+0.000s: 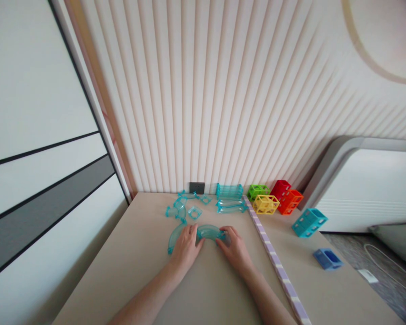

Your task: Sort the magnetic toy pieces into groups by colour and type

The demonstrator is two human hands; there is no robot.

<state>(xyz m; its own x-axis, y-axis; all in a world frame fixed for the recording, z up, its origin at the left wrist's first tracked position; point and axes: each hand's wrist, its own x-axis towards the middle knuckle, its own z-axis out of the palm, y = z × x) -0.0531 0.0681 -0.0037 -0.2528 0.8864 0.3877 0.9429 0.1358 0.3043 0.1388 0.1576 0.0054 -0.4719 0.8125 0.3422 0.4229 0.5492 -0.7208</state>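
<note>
A translucent teal curved toy tube [210,232] arches between my two hands on the table. My left hand [186,247] is closed at its left end, thumb and fingers touching the tube. At the right end, my right hand [236,248] grips the same tube between thumb and fingers. Another curved tube [174,238] lies just left of my left hand and partly behind it; whether the two tubes are joined is hidden. Beyond them lie a bent connector tube [180,209] and a small square teal frame [195,212].
Straight teal tubes [229,191] lie near the wall. Right of a purple-and-white strip [272,255] stand green [258,191], yellow [265,205], red [280,189], orange [290,201], teal [309,222] and blue [328,259] blocks. The table [203,293] meets a ribbed wall.
</note>
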